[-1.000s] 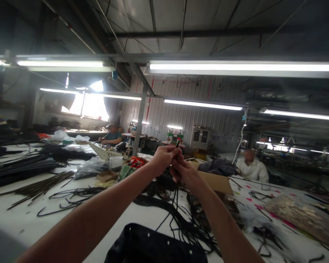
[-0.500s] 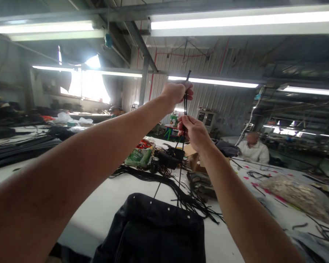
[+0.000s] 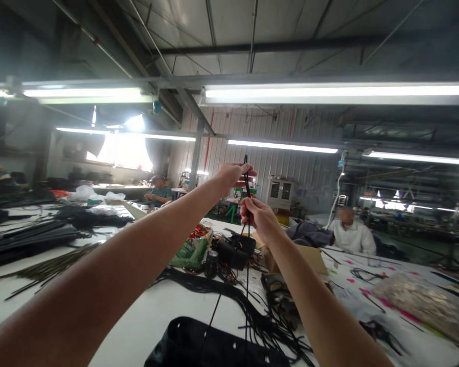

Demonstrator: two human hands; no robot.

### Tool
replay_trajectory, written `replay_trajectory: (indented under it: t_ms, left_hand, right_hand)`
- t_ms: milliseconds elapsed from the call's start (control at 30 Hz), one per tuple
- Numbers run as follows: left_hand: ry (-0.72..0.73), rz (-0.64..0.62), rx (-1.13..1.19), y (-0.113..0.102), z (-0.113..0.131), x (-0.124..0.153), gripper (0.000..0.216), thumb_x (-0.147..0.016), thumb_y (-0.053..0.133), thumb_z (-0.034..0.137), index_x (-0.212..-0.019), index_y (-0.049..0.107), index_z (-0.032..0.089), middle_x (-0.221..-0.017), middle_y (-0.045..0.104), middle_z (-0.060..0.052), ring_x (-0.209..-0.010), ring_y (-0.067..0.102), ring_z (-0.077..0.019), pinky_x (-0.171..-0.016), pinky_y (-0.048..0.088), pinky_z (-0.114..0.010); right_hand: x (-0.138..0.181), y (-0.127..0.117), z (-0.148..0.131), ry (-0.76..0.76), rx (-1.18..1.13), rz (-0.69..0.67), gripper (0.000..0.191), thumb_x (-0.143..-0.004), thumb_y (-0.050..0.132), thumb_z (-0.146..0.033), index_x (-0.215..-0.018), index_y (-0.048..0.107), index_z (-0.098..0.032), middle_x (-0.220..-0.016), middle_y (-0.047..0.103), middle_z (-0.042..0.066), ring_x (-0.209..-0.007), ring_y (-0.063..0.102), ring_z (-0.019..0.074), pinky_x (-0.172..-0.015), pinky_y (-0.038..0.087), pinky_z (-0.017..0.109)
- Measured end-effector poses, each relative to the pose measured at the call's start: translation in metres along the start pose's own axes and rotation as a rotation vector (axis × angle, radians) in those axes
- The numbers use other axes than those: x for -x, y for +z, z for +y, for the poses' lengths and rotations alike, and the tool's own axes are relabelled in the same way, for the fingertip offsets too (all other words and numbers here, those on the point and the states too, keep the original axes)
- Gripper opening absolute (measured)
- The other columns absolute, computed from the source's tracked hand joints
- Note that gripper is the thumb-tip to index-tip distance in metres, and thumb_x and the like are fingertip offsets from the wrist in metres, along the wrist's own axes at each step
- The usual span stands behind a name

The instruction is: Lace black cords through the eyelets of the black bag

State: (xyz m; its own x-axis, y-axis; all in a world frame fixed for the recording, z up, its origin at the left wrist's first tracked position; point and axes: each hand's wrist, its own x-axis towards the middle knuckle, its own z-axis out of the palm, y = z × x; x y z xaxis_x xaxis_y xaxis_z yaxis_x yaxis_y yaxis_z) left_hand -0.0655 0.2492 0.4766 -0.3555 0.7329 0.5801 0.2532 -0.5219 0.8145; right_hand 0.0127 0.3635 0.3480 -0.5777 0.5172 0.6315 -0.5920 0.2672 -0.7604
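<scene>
Both arms reach far forward over the table. My left hand point(image 3: 235, 176) is closed on the upper end of a black cord point(image 3: 247, 278), whose tip sticks up above the fingers. Just below, my right hand point(image 3: 257, 213) pinches the same cord between thumb and fingers. From there two strands hang down toward a black fabric bag point(image 3: 214, 346) at the bottom of the view. Its upper edge carries a row of small eyelets; its lower part is out of frame. Behind the bag lies a bundle of loose black cords point(image 3: 260, 318).
A green bag point(image 3: 193, 252), a dark jar point(image 3: 211, 264) and a cardboard box point(image 3: 309, 259) stand beyond the cords. To the right lies a clear bag of pale pieces point(image 3: 424, 300). One person point(image 3: 352, 232) sits at right, another point(image 3: 159, 191) at far left.
The view has tilted up, so the bag now shows only its top edge. Both hands still hold the cord, and appear lower and slightly left in the picture.
</scene>
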Motion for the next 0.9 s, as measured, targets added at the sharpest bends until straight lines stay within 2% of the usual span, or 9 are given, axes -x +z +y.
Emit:
replay_trajectory:
  t_ms: [167,333,400,467,533,667,733,800,900]
  left_hand:
    - [-0.011,-0.033,0.001,-0.01,-0.003,-0.015,0.022,-0.114,0.06,0.03,-0.105,0.07,0.012,-0.107,0.076,-0.016,-0.1,0.071,-0.0223,-0.086,0.055,-0.034]
    - [-0.219,-0.224,-0.05,-0.027,-0.034,-0.012,0.041,-0.11,0.053,0.046,-0.092,0.067,0.013,-0.094,0.072,-0.018,-0.09,0.07,-0.0261,-0.078,0.058,-0.037]
    - [-0.25,-0.358,-0.045,-0.032,-0.047,-0.003,0.037,-0.105,0.053,0.041,-0.087,0.068,0.012,-0.091,0.071,-0.017,-0.084,0.068,-0.0239,-0.075,0.057,-0.035]
    - [-0.228,-0.483,-0.032,-0.036,-0.057,0.007,0.02,-0.089,0.064,0.03,-0.081,0.068,0.012,-0.085,0.069,-0.014,-0.076,0.066,-0.0218,-0.075,0.057,-0.035]
    - [-0.176,-0.53,-0.037,-0.039,-0.064,0.015,0.014,-0.074,0.074,0.023,-0.081,0.069,0.012,-0.077,0.066,-0.01,-0.072,0.064,-0.0211,-0.076,0.057,-0.036]
    - [-0.081,-0.402,-0.096,-0.038,-0.071,0.019,0.035,-0.08,0.091,0.038,-0.096,0.077,0.009,-0.077,0.066,-0.007,-0.069,0.063,-0.0175,-0.073,0.055,-0.033]
    - [-0.061,-0.306,-0.115,-0.036,-0.074,0.019,0.035,-0.09,0.088,0.041,-0.098,0.079,0.008,-0.074,0.066,-0.006,-0.065,0.062,-0.0152,-0.068,0.053,-0.03]
    - [-0.068,-0.229,-0.126,-0.033,-0.075,0.019,0.028,-0.099,0.081,0.036,-0.097,0.078,0.008,-0.072,0.066,-0.006,-0.06,0.06,-0.0138,-0.063,0.051,-0.029]
    - [-0.108,-0.164,-0.135,-0.032,-0.075,0.023,0.022,-0.108,0.069,0.026,-0.097,0.077,0.009,-0.084,0.073,-0.01,-0.067,0.068,-0.0155,-0.065,0.055,-0.03]
  right_hand:
    - [0.004,0.002,-0.004,0.03,-0.016,0.019,0.077,-0.057,0.097,-0.076,-0.095,0.069,-0.016,-0.078,0.067,0.002,-0.064,0.059,0.0147,-0.06,0.051,0.028]
    - [0.003,-0.001,0.001,0.075,-0.071,0.018,0.072,-0.06,0.099,-0.069,-0.098,0.068,-0.016,-0.078,0.068,0.003,-0.064,0.06,0.0149,-0.061,0.052,0.028]
    - [0.0,-0.005,0.005,0.094,-0.086,0.013,0.066,-0.065,0.098,-0.064,-0.098,0.067,-0.017,-0.078,0.068,0.003,-0.064,0.06,0.0149,-0.06,0.052,0.028]
    - [-0.002,-0.008,0.009,0.109,-0.086,0.012,0.061,-0.069,0.096,-0.062,-0.097,0.066,-0.017,-0.078,0.068,0.003,-0.063,0.06,0.015,-0.059,0.052,0.028]
    - [-0.003,-0.01,0.012,0.121,-0.068,0.006,0.061,-0.07,0.096,-0.063,-0.098,0.068,-0.017,-0.079,0.07,0.004,-0.064,0.062,0.0157,-0.059,0.052,0.028]
    - [0.002,-0.011,0.01,0.126,-0.009,-0.016,0.069,-0.068,0.096,-0.071,-0.103,0.074,-0.016,-0.086,0.074,0.007,-0.072,0.066,0.0186,-0.064,0.055,0.029]
    - [0.006,-0.009,0.005,0.133,0.011,-0.028,0.07,-0.068,0.095,-0.072,-0.107,0.077,-0.017,-0.089,0.076,0.008,-0.076,0.068,0.0199,-0.067,0.056,0.03]
    - [0.011,-0.007,0.0,0.153,0.029,-0.04,0.066,-0.072,0.094,-0.07,-0.11,0.078,-0.017,-0.096,0.077,0.01,-0.082,0.071,0.0221,-0.07,0.058,0.031]
    - [0.017,-0.01,-0.005,0.203,0.068,-0.021,0.046,-0.09,0.083,-0.057,-0.115,0.078,-0.019,-0.107,0.079,0.012,-0.094,0.074,0.0252,-0.077,0.061,0.034]
